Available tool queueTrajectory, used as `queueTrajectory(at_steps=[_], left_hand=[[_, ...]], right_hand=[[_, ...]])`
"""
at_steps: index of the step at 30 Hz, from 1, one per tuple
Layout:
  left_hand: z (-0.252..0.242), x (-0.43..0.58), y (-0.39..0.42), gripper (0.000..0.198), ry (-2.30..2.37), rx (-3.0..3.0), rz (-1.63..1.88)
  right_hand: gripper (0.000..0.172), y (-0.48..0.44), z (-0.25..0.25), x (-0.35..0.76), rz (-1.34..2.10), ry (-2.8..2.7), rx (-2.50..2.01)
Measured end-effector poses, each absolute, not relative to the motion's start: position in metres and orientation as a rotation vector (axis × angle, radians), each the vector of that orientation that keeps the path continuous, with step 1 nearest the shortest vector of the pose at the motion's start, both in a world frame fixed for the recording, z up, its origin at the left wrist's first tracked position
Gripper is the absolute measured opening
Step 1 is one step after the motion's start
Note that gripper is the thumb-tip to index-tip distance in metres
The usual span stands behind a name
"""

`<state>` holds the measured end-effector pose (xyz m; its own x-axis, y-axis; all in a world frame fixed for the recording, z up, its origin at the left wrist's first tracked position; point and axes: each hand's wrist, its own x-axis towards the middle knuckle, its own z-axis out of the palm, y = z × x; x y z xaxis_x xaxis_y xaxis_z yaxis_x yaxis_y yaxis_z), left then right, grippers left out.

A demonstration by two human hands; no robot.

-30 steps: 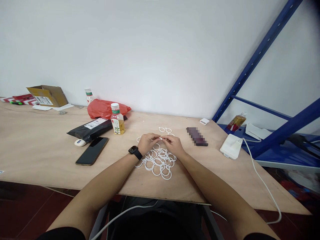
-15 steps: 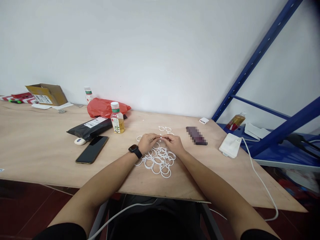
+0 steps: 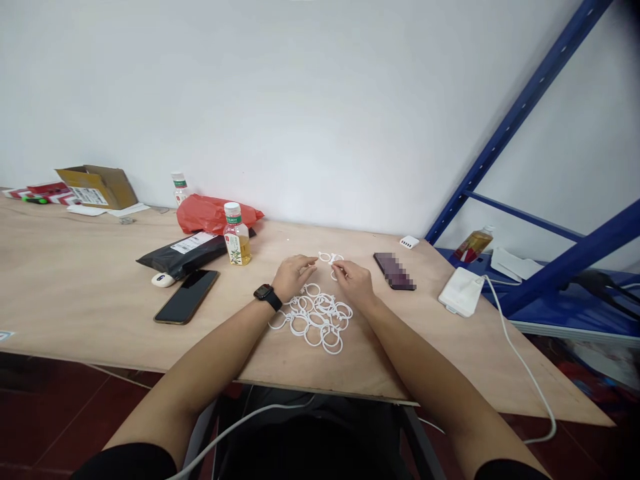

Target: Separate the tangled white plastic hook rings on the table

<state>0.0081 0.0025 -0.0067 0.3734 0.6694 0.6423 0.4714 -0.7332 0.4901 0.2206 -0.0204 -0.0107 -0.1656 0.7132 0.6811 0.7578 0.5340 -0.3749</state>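
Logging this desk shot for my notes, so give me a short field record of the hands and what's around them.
left hand: open, nothing visibly held, above a pile of white plastic rings
right hand: fingers at a white ring, grip unclear
left wrist: watch
nearby: phone, bottle, wooden table

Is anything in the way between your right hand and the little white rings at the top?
No, nothing visible stands in the way: the right hand is right beside those white plastic rings.

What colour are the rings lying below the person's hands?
The plastic rings are white, best seen in the head view.
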Motion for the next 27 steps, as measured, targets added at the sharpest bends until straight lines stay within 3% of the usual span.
queueTrajectory(at_steps=[7, 14, 22, 27], left_hand=[[-0.014, -0.005, 0.010, 0.016, 1.230, 2.622, 0.759], [-0.007, 0.000, -0.001, 0.008, 1.342, 2.615, 0.639], [-0.004, 0.006, -0.004, 0.021, 1.220, 2.505, 0.855], [-0.002, 0.011, -0.007, 0.022, 0.969, 2.382, 0.998]], right_hand=[[0.018, -0.005, -0.019, 0.241, -0.190, -2.041, -1.397], [0.016, -0.014, -0.019, 0.229, -0.025, -2.110, -1.290], [0.022, -0.024, -0.016, 0.211, 0.115, -2.160, -1.146], [0.014, -0.026, -0.017, 0.205, 0.145, -2.063, -1.145]])
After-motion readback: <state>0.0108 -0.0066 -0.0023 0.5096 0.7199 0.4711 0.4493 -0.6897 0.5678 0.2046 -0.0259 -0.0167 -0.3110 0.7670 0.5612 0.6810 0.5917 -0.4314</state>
